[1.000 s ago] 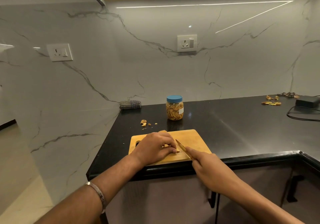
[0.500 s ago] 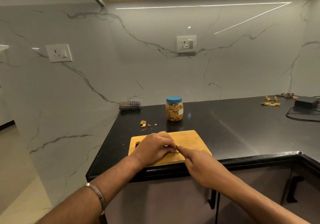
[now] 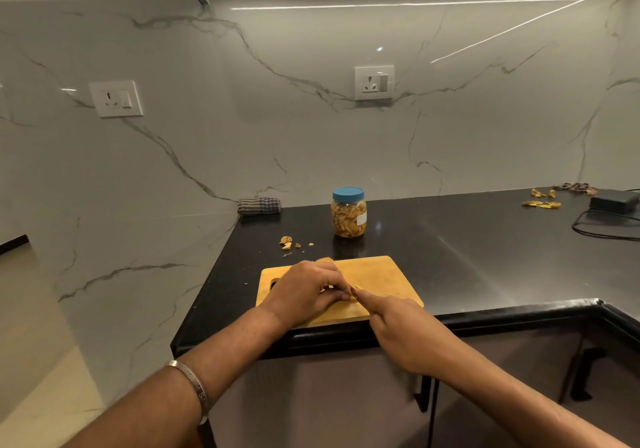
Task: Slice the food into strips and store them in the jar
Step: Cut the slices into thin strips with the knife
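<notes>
Under my left hand (image 3: pixel 306 291) fingers, I'm pinning food (image 3: pixel 352 297) on the board (image 3: pixel 377 274); right hand (image 3: pixel 403 329) is gripping the knife (image 3: pixel 357 287), slicing beside them.

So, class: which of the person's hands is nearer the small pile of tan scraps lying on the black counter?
Left. The left hand rests just in front of the scraps; the right hand sits farther right and nearer the counter's front edge.
</notes>
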